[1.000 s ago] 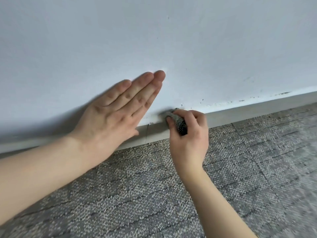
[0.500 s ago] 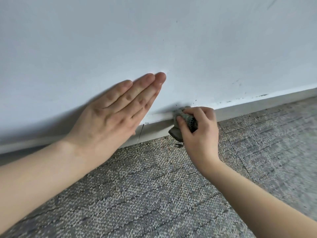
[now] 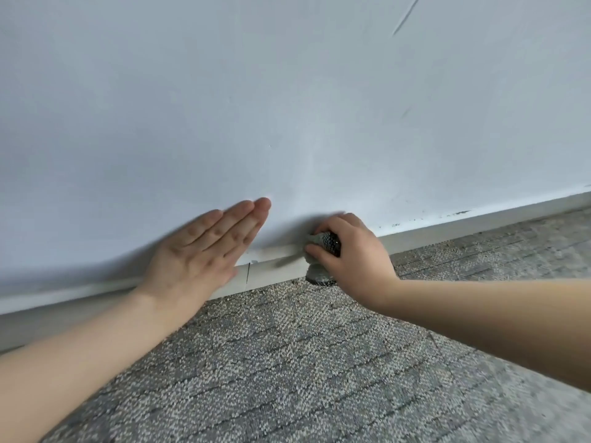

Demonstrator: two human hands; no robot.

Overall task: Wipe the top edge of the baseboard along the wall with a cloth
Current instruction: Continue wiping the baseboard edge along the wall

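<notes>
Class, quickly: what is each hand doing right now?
Left hand: open, fingers straight, flat against the wall.
Right hand: closed round the cloth, holding it at the top of the baseboard.

Soft, dim light is coming from the right, throwing faint shadows leftward across the wall (image 3: 287, 91). The wide lens is bending the baseboard (image 3: 463, 230), whose left end is blurring.
</notes>
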